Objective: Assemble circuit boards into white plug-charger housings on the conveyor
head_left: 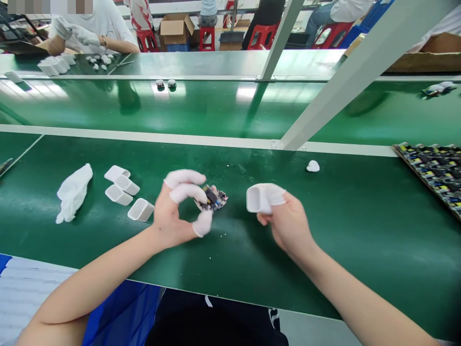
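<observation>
My left hand [180, 206], with white finger cots on thumb and fingers, curls around the near-left edge of a small circuit board [216, 198] crowded with components. Thumb and fingertips meet the board's edge, partly covering it. To the right, my right hand [284, 211] grips a white plastic housing [254, 199], a hollow rectangular sleeve whose open end faces left toward the board. White cots cover its fingers too. Several similar white housings [140, 210] lie on the green bench left of my left hand.
A crumpled white bag [74, 192] lies at the left. A small white piece [313, 166] sits beyond my right hand. At the right edge is a panel of circuit boards [435, 168]. A slanted metal post [324, 101] rises from the bench rail. Across the belt, a gloved co-worker [86, 33] sits.
</observation>
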The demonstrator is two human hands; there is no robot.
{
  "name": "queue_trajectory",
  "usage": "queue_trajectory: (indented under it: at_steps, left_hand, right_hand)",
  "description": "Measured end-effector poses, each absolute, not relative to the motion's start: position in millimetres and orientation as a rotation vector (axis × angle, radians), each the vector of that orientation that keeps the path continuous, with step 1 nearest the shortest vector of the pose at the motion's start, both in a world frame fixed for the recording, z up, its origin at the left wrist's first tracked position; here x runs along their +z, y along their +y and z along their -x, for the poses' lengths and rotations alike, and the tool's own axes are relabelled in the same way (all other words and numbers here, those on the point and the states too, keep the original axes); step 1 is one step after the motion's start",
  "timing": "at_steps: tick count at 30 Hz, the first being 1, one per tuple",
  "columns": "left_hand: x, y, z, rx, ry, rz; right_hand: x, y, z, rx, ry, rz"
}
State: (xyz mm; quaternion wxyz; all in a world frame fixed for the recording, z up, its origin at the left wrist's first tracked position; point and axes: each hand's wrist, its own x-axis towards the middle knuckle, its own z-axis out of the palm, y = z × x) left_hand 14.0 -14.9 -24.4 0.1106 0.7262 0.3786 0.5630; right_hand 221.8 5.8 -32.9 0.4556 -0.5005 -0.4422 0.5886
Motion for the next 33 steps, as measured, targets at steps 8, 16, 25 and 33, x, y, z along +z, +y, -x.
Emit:
queue_trajectory:
  at_steps: [8, 16, 25, 33]
  left_hand:
    - [-20.6, -18.9, -19.3, 1.52, 0.912, -1.916]
    - [-29.6, -24.3, -28.2, 1.499, 0.859, -1.856]
    - [-31.0, -23.9, -28.8, 1.392, 0.976, -1.281]
    - [-26.6, -9.7, -30.7, 1.229, 0.999, -0.476]
  right_hand:
    - [-29.7, 3.9, -217.0, 1.691, -1.115, 1.141]
    - [-33.9, -8.1, -211.9, 1.712, -1.217, 1.078]
    - [-31.9, -8.1, -215.7, 1.592, -1.379, 1.172]
    - [-39.9, 14.8, -225.2, 1.066, -1.92, 1.516]
